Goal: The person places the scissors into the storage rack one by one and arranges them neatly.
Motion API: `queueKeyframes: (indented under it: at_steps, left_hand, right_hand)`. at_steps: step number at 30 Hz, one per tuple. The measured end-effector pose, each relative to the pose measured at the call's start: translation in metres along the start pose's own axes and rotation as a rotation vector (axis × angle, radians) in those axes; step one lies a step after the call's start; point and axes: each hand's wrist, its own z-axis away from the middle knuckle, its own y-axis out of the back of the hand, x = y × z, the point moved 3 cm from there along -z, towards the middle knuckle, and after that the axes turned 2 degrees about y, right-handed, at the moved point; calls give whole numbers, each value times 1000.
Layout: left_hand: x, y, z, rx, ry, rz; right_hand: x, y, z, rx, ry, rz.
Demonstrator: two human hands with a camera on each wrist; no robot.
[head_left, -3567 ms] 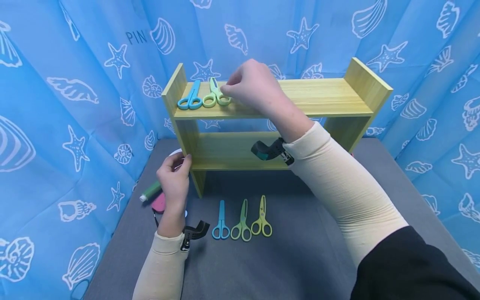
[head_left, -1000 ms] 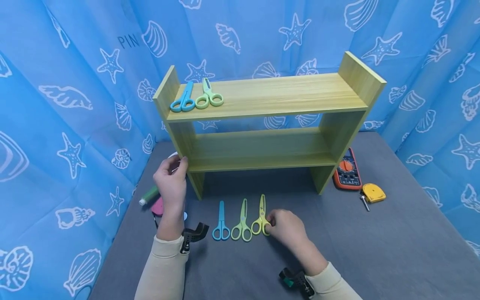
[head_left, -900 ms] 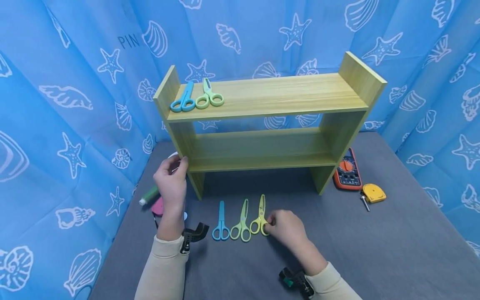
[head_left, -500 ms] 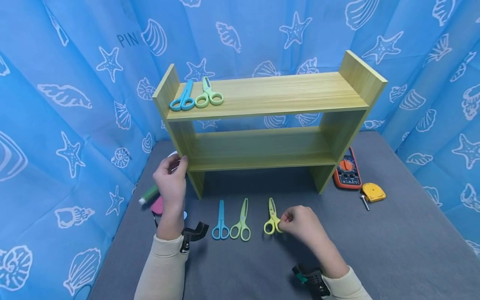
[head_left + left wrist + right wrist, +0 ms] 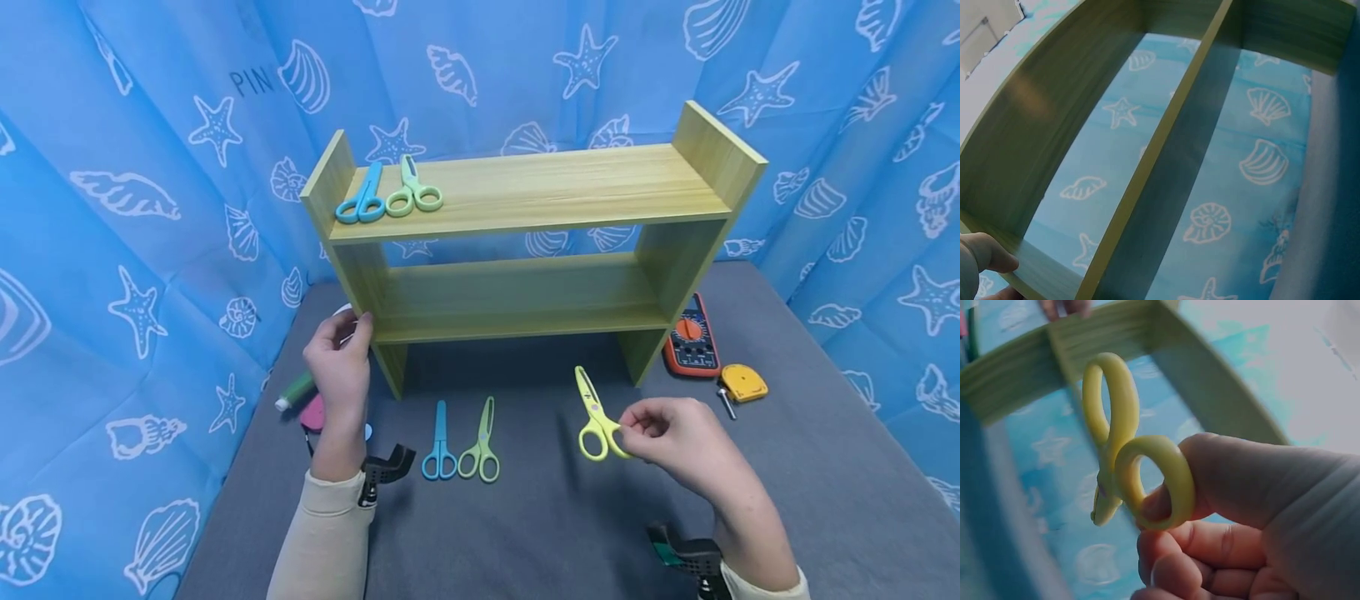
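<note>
My right hand (image 5: pixel 667 433) pinches a yellow pair of scissors (image 5: pixel 592 412) by one handle loop, lifted over the grey cloth with its shadow to the left. In the right wrist view both yellow loops show, the near one between thumb and fingers. My left hand (image 5: pixel 341 367) grips the front edge of the left side panel of a wooden shelf (image 5: pixel 525 325); the left wrist view shows the thumb (image 5: pixel 997 255) over that edge. Blue scissors (image 5: pixel 440 442) and green scissors (image 5: pixel 482 442) lie on the cloth before the shelf. Another blue pair (image 5: pixel 363 196) and light green pair (image 5: pixel 412 187) lie on its top board.
Right of the shelf lie an orange-black multimeter (image 5: pixel 692 337), a yellow tape measure (image 5: pixel 743 383) and a small bolt (image 5: pixel 726 403). A green tube (image 5: pixel 296 390) and a pink object (image 5: pixel 312 414) lie behind my left hand. A blue seashell curtain (image 5: pixel 187 208) hangs around the table.
My right hand came down from the top board, took the yellow scissors from the row, slid them right and lifted them. My left hand keeps its grip on the shelf.
</note>
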Motion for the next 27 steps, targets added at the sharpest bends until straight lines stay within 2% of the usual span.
queueKeyframes:
  at_steps: [9,16,20,27]
  left_hand:
    - [2,1,0,-2,-10,0]
    - [16,-1,5,-1,5,-30]
    - [20,-2,6,-4,21,-40]
    - [3,0,1,-6,19,-32]
  right_hand:
    - [-22,43,29,215,177,-7]
    - [-43,75,37,357,301,-95]
    - [-62,88,35,407,339,-117]
    - [-101,109,15,465,303,-162]
